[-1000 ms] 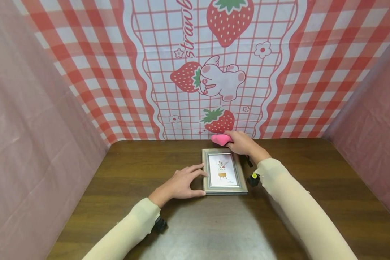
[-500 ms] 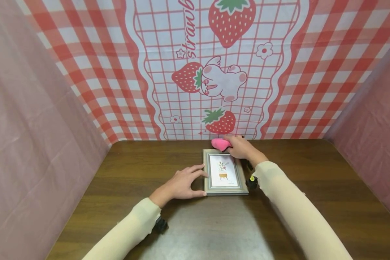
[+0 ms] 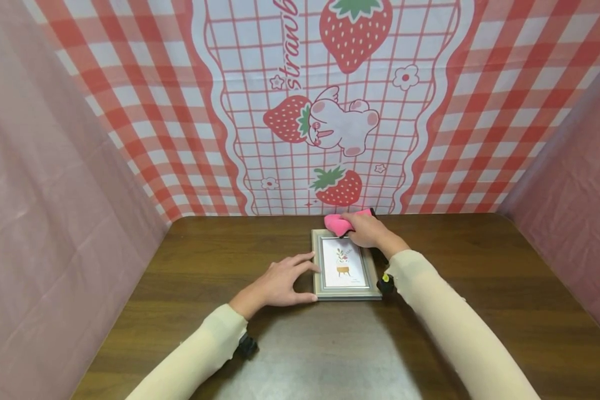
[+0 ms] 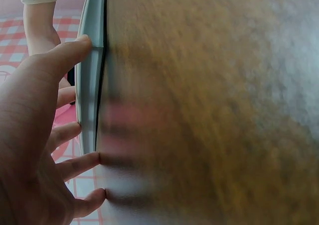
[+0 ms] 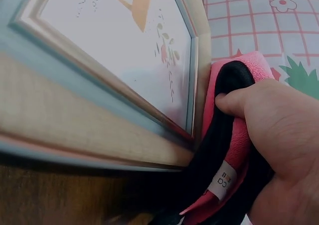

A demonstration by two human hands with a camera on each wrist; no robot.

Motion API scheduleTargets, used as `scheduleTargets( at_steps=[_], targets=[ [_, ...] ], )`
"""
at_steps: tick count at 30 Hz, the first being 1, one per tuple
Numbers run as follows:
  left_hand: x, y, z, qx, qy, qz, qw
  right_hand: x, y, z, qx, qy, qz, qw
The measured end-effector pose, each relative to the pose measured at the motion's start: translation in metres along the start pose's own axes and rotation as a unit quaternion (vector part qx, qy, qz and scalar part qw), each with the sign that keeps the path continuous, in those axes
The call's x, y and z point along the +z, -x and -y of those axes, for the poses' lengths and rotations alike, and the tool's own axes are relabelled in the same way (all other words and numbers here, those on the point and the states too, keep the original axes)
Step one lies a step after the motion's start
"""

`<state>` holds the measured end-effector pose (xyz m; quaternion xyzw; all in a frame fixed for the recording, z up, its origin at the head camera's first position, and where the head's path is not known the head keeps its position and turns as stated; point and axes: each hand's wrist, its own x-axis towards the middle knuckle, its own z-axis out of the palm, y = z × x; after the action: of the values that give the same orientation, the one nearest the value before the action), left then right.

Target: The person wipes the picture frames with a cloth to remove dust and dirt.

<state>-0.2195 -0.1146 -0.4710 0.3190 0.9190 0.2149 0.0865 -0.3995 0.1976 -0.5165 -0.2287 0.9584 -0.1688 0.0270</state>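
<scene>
A picture frame (image 3: 316, 278) with a potted-plant print lies face up on the wooden table. My left hand (image 3: 282, 280) rests at its left side, fingers spread and thumb at the near left corner. In the left wrist view the thumb and fingertips (image 4: 82, 42) touch the frame's edge (image 4: 90, 80). My right hand (image 3: 369, 229) grips a folded pink cloth (image 3: 336, 223) at the frame's far edge. The right wrist view shows the cloth's black trim (image 5: 212, 150) and small white label (image 5: 223, 180), the thumb pressing on the trim beside the frame's corner.
The wooden table (image 3: 205, 244) ends at a red-and-white checked strawberry backdrop (image 3: 300, 111), close behind the right hand. Pink curtains (image 3: 55, 194) hang at both sides. A dark wrist camera (image 3: 386, 284) hangs by the frame's right edge.
My right hand has come a little down toward the frame's far edge with the pink cloth, and more of the cloth shows behind the hand. The left hand and the frame stay in place.
</scene>
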Motion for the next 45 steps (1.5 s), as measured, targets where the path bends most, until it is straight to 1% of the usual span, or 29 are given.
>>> scheduleTargets(
  at_steps=[4,8,11,15,17,18,21,24,26,28,30,31,35,37,43,44,45],
  targets=[
    [0.001,0.000,-0.001,0.000,0.000,0.002,1.0000,0.000,0.003,0.000,0.006,0.005,0.008,1.000],
    [0.001,-0.001,-0.001,0.000,0.001,0.001,1.0000,-0.004,0.008,0.007,-0.001,0.007,-0.003,1.000],
    [0.001,-0.001,0.000,-0.002,-0.001,0.002,1.0000,-0.021,0.022,0.030,-0.002,0.015,0.000,1.000],
    [0.001,-0.001,0.000,-0.002,-0.001,0.001,1.0000,-0.048,0.044,0.065,0.011,0.010,0.016,1.000],
    [0.000,-0.001,0.000,0.000,0.000,0.000,1.0000,-0.054,0.049,0.074,0.014,0.006,0.022,1.000],
    [0.000,-0.001,0.000,0.000,0.001,0.000,1.0000,-0.052,0.048,0.072,0.007,0.010,0.016,1.000],
    [0.000,-0.001,0.000,0.001,0.004,-0.001,1.0000,-0.052,0.048,0.075,0.008,0.012,0.015,1.000],
    [0.000,-0.001,0.001,-0.001,0.004,0.000,1.0000,-0.049,0.044,0.075,0.014,0.008,0.017,1.000],
    [-0.001,-0.001,0.001,0.000,0.004,0.001,1.0000,-0.050,0.045,0.080,0.026,0.005,0.026,0.999],
    [-0.001,-0.001,0.000,0.000,0.004,0.002,1.0000,-0.050,0.044,0.082,0.025,0.007,0.027,0.999],
    [-0.002,-0.001,-0.001,0.000,0.005,0.003,1.0000,-0.033,0.031,0.063,0.007,0.010,0.018,1.000],
    [-0.002,-0.001,-0.002,0.000,0.005,0.004,1.0000,-0.032,0.030,0.064,0.005,0.011,0.018,1.000],
    [-0.002,-0.002,-0.002,0.001,0.005,0.004,1.0000,-0.029,0.025,0.072,-0.005,0.013,0.013,1.000],
    [-0.002,-0.002,-0.002,0.002,0.006,0.003,1.0000,-0.043,0.036,0.099,0.002,0.020,0.018,1.000],
    [-0.002,-0.002,-0.001,0.005,0.004,0.004,1.0000,-0.038,0.032,0.114,-0.013,0.024,0.017,0.999],
    [-0.002,-0.001,-0.001,0.005,0.003,0.004,1.0000,-0.037,0.030,0.116,-0.014,0.023,0.019,0.999],
    [-0.002,-0.001,-0.001,0.005,0.003,0.005,1.0000,-0.033,0.026,0.113,-0.022,0.029,0.014,0.999]
  ],
)
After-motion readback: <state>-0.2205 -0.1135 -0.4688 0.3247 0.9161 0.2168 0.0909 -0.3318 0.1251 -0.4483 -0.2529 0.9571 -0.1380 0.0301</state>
